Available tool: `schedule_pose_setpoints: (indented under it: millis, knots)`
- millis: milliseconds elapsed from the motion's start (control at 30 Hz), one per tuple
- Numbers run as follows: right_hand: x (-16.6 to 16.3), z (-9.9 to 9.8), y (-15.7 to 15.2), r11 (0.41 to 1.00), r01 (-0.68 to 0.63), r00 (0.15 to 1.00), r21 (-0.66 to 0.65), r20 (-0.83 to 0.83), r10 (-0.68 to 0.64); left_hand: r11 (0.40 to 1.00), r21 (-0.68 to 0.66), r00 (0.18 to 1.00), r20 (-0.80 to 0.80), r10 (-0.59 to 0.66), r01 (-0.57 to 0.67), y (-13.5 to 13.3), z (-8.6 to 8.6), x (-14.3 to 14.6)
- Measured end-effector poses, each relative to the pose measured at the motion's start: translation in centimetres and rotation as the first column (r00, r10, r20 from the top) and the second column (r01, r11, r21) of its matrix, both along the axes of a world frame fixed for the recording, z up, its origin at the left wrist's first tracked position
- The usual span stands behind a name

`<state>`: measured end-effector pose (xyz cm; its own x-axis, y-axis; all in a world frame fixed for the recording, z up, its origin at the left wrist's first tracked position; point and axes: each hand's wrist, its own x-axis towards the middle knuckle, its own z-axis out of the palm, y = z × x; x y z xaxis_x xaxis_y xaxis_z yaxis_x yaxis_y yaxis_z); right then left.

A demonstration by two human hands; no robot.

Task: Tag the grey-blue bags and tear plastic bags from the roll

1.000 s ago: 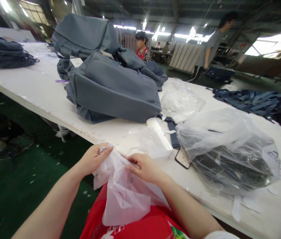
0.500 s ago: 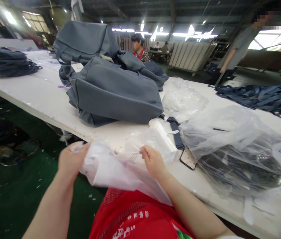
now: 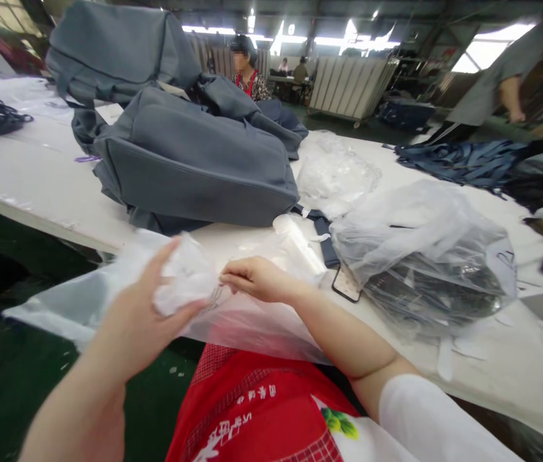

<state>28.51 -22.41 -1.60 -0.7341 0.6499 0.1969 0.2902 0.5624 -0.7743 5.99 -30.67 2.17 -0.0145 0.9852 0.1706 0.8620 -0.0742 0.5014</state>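
My left hand (image 3: 144,314) is raised in front of me, fingers closed on a bunched edge of a thin clear plastic bag (image 3: 79,301). My right hand (image 3: 252,279) pinches the same bag's edge just to the right, near the table's front edge. The bag spreads out flat between and below my hands, over my red apron. Behind it on the white table (image 3: 35,186) lies a grey backpack (image 3: 194,160), with another grey backpack (image 3: 112,48) stacked behind it.
A clear bag holding dark straps (image 3: 425,282) lies right of my hands, a phone (image 3: 347,284) beside it. Crumpled plastic (image 3: 334,170) and blue strap piles (image 3: 464,160) lie further back. A seated person (image 3: 247,70) and a standing person (image 3: 507,77) are beyond the table.
The bag has gone from hanging in front of me to stretched out wide toward the left. My left hand rose and bunched its edge; the view shifted left and down.
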Motion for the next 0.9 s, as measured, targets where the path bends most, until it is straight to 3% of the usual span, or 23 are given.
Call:
schedule_pose_setpoints:
  millis: [33, 100, 200, 267, 367, 433, 533, 633, 733, 833, 900]
  knots:
    - [-0.5, 0.0, 0.1, 0.999, -0.048, 0.999, -0.008, -0.004, 0.048, 0.988, -0.104, 0.993, -0.033, -0.118, 0.114, 0.6, -0.3, 1.7]
    - [-0.8, -0.5, 0.4, 0.998, -0.011, 0.999, -0.068, -0.046, 0.008, 0.959, -0.196, 0.974, -0.055, -0.220, 0.205, 2.1, -1.2, 4.0]
    - [0.7, -1.5, 0.1, 0.952, 0.197, 0.957, -0.236, -0.163, -0.239, 0.934, -0.219, 0.956, -0.009, -0.292, 0.283, 4.5, -2.5, 4.2]
    - [2.3, -2.2, -1.1, 0.912, 0.347, 0.903, -0.218, -0.184, -0.388, 0.941, -0.186, 0.959, 0.040, -0.282, 0.284, 5.5, -3.2, 3.2]
    - [4.5, -3.3, -4.2, 0.851, 0.524, 0.850, 0.024, -0.066, -0.522, 0.975, -0.127, 0.982, 0.072, -0.172, 0.180, 6.3, -4.0, 2.1]
    - [5.3, -4.4, -6.2, 0.838, 0.522, 0.840, 0.160, 0.077, -0.538, 0.988, -0.118, 0.993, 0.073, -0.095, 0.103, 6.4, -4.3, 1.9]
    - [5.9, -6.7, -8.0, 0.844, 0.485, 0.802, 0.229, 0.269, -0.534, 0.994, -0.108, 0.998, 0.067, 0.010, -0.003, 6.5, -4.6, 1.7]
    - [6.2, -8.5, -8.1, 0.875, 0.458, 0.801, 0.157, 0.354, -0.483, 0.991, -0.108, 0.992, 0.090, 0.089, -0.079, 6.5, -4.7, 1.3]
    - [6.6, -9.0, -7.6, 0.895, 0.446, 0.870, 0.006, 0.232, -0.435, 0.973, -0.105, 0.973, 0.087, 0.213, -0.204, 6.4, -4.8, 0.8]
    - [6.9, -8.5, -7.3, 0.839, 0.522, 0.851, -0.156, 0.030, -0.524, 0.949, -0.080, 0.945, 0.095, 0.313, -0.306, 6.1, -5.3, 0.6]
    - [7.1, -8.0, -7.1, 0.802, 0.564, 0.813, -0.196, -0.038, -0.581, 0.944, -0.043, 0.937, 0.119, 0.329, -0.326, 5.7, -5.9, 0.6]
